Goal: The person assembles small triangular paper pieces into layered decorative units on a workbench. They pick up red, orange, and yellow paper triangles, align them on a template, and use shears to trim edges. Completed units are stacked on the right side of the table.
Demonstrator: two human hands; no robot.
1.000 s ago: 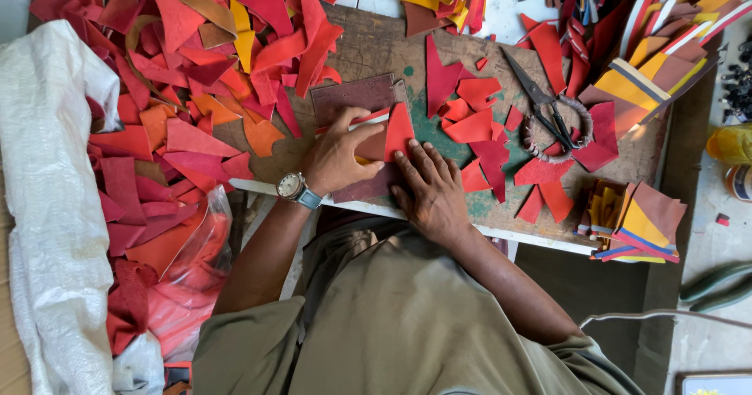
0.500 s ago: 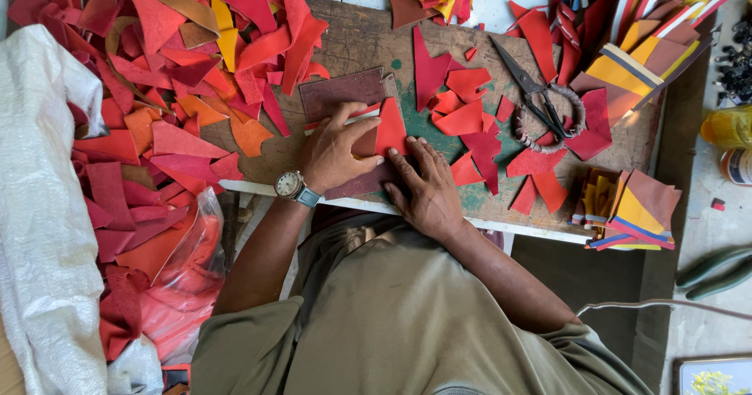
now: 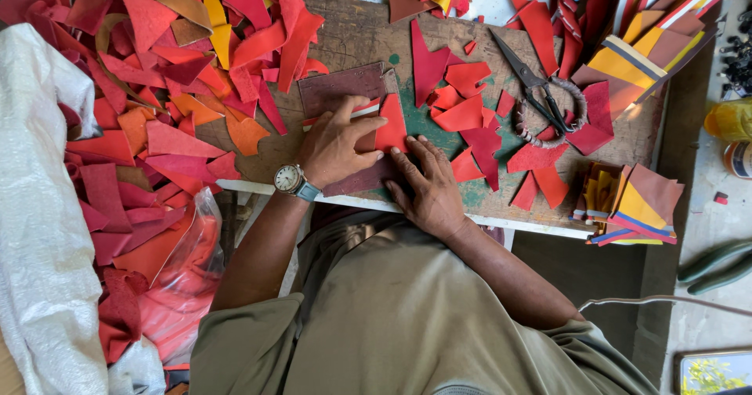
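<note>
Both hands are down flat on the work at the near edge of the surface point(image 3: 345, 31). The left hand point(image 3: 335, 146), a wristwatch point(image 3: 288, 179) on its wrist, spreads its fingers open over a dark maroon leather panel point(image 3: 338, 90), gripping nothing, just pressing. Under its fingertips lies a red leather piece point(image 3: 390, 125) on top of that panel, and what looks like a pale ruler edge pokes out just left of the red piece. The right hand point(image 3: 429, 185) lies open too, palm down, fingertips touching the red piece's lower edge, apparently to keep the layers from sliding.

Right of the red piece, red offcuts point(image 3: 458, 113) scatter across a green patch of the surface, and beyond them a pair of scissors point(image 3: 540, 90) rests, within reach but untouched. Left of the panel, a big heap of red and orange scraps point(image 3: 157, 90) spills toward a white sack point(image 3: 39, 230).

Hard to tell whether anything thin, a blade or a pen, sits beneath the left palm; the hand covers it. The panel's near edge is hidden by both hands, and the striped stacks point(image 3: 642, 203) far right of the scissors are partly cut off.
</note>
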